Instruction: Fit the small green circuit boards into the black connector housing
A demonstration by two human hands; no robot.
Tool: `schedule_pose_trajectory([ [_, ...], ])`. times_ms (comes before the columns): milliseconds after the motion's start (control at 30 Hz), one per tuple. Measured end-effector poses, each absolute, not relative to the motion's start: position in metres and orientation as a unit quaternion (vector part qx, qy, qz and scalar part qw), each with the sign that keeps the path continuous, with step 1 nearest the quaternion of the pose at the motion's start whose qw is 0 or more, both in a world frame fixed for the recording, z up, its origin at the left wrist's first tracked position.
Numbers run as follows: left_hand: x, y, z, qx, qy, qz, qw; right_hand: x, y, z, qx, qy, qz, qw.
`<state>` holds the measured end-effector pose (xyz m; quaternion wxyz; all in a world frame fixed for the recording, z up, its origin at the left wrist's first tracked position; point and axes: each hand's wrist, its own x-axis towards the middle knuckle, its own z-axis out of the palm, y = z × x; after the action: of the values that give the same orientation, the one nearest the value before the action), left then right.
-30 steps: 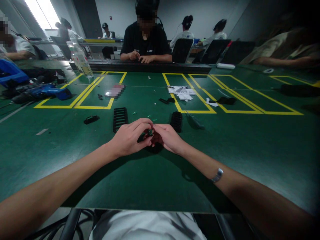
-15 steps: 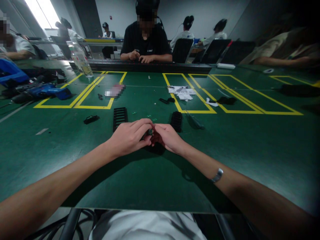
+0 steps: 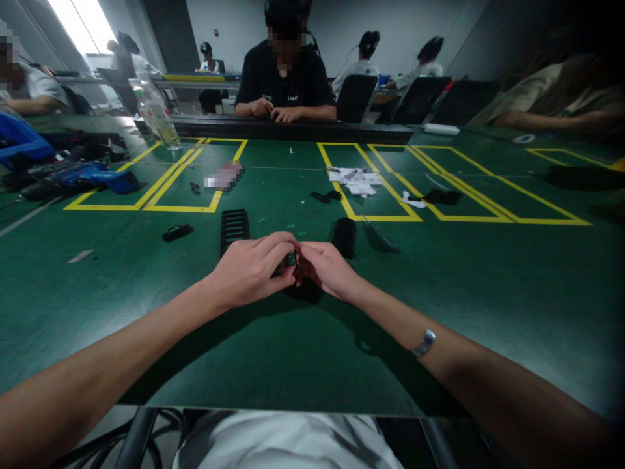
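Over the green table, my left hand (image 3: 256, 270) is closed around a small dark part with green on it (image 3: 291, 258), perhaps a circuit board; most of it is hidden by the fingers. Thumb and fingers of my right hand (image 3: 329, 268) come together at the same part, touching the left fingertips. What the right fingers grip is hidden. Just beyond my left hand lies a black slotted rack (image 3: 235, 229). A second black ribbed piece (image 3: 344, 236) rests beyond my right hand. Between them are several tiny green boards (image 3: 291, 227).
A black clip-like part (image 3: 178, 232) lies to the left, a clear plastic bag (image 3: 381, 238) to the right. Further off are crumpled white paper (image 3: 355, 180), a bottle (image 3: 166, 127) and blue tools (image 3: 112, 180). A person in black (image 3: 286, 81) sits opposite behind a long black bar (image 3: 293, 129).
Both hands stay at nearly the same spot, with only slight finger movement around the small part. Nothing on the table has visibly moved.
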<state>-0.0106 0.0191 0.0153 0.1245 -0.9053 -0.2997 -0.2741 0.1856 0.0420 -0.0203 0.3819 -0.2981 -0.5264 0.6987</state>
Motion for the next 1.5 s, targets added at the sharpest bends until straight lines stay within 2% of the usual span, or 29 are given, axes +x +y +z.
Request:
schedule_pose_trajectory([
  [1500,-0.0130,0.0226,0.0065,-0.902,-0.305,-0.302,0.054,0.1868,0.0424,-0.0216,-0.278,-0.521,0.713,0.377],
])
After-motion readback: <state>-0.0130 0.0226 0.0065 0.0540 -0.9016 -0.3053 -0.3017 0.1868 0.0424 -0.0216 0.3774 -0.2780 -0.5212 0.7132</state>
